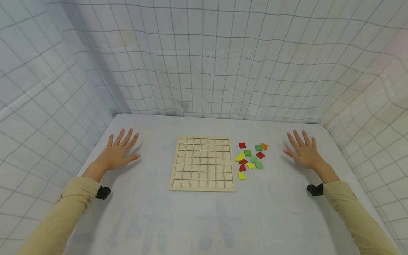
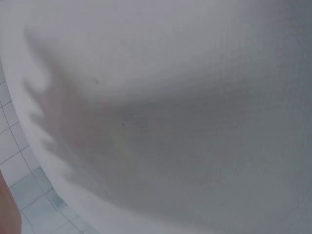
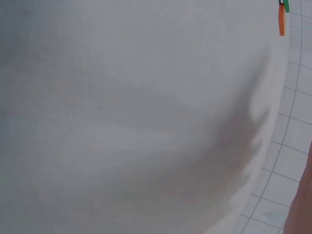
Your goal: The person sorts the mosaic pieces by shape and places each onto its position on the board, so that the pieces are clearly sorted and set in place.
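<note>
On the white table lies a pale wooden grid board with rows of square recesses. Just right of it is a loose group of small flat tiles, among them a red square, a green square, an orange square and a yellow quarter-round piece. Far to the board's left, my left hand is spread with straight fingers and holds nothing. To the right of the tiles my right hand is likewise spread, its grasp bare. The wrist views show mostly the hands' shadows on the tabletop.
White cloth walls with a dark grid pattern enclose the table at the back and both sides. A black wrist device sits under the left cuff, another black device by the right cuff.
</note>
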The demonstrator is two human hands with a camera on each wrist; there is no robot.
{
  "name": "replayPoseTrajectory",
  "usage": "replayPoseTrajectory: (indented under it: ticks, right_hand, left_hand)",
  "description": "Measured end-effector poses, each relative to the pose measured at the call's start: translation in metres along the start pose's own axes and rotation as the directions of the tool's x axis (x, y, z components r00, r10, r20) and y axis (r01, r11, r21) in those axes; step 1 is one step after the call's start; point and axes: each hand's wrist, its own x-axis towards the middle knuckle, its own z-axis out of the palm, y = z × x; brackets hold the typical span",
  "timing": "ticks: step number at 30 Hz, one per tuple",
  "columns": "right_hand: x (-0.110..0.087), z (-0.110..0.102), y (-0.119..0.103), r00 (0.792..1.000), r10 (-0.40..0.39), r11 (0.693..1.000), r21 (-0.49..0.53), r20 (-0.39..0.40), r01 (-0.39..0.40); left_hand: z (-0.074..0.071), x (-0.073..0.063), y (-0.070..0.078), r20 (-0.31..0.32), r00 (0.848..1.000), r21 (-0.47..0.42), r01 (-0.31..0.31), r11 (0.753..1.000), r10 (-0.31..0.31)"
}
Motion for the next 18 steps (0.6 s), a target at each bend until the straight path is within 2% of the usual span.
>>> replayPoseTrajectory:
  ticks: [5, 8, 14, 18]
  right_hand:
    - [0.005, 0.002, -0.003, 0.999, -0.029, 1.0, 0.004, -0.036, 0.03]
    - [0.008, 0.003, -0.007, 0.995, -0.06, 0.998, -0.009, -0.085, 0.059]
    - [0.016, 0.007, -0.018, 0.972, -0.116, 0.993, -0.013, -0.206, 0.116]
    - [0.021, 0.009, -0.028, 0.962, -0.12, 0.992, 0.015, -0.244, 0.128]
  left_hand:
    - [0.002, 0.001, 0.007, 0.01, 1.0, 0.016, -0.01, 1.0, 0.01]
    - [0.002, 0.002, 0.014, 0.001, 1.0, 0.033, -0.027, 0.999, 0.027]
    - [0.003, 0.01, 0.031, -0.088, 0.993, 0.06, -0.078, 0.995, 0.083]
    - [0.008, 0.017, 0.044, -0.129, 0.984, 0.068, -0.118, 0.991, 0.126]
